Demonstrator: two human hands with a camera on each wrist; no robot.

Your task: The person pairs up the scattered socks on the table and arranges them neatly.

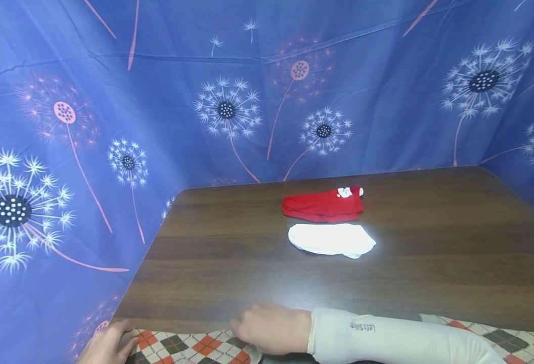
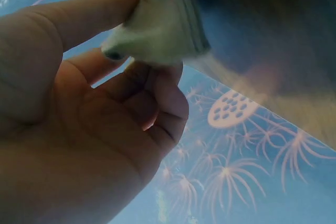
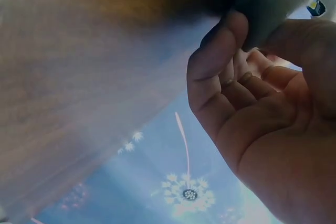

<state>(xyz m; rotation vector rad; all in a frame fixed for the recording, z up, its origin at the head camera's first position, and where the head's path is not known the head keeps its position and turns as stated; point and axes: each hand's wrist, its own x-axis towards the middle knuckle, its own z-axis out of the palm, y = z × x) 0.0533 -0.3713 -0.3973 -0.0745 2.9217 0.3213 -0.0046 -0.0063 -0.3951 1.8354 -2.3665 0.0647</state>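
An argyle knit cloth (image 1: pixel 205 346) in cream, orange and dark green stretches between my hands at the table's front edge. In the head view my left hand (image 1: pixel 107 345) is at its left end. The left wrist view shows the thumb and fingers of that hand pinching a layered, folded end of the cloth (image 2: pixel 165 27). My right hand (image 1: pixel 271 328) holds the other end. Thumb and index finger pinch a shaded grey-green part there in the right wrist view. A second argyle piece (image 1: pixel 505 336) lies at the front right, partly behind the right sleeve; whether they join is hidden.
A folded red cloth item (image 1: pixel 323 206) with a white figure lies toward the back of the brown wooden table (image 1: pixel 203 263). Just in front of it is a folded white cloth item (image 1: pixel 330 239). A blue dandelion-print curtain (image 1: pixel 167 111) hangs behind and to the left.
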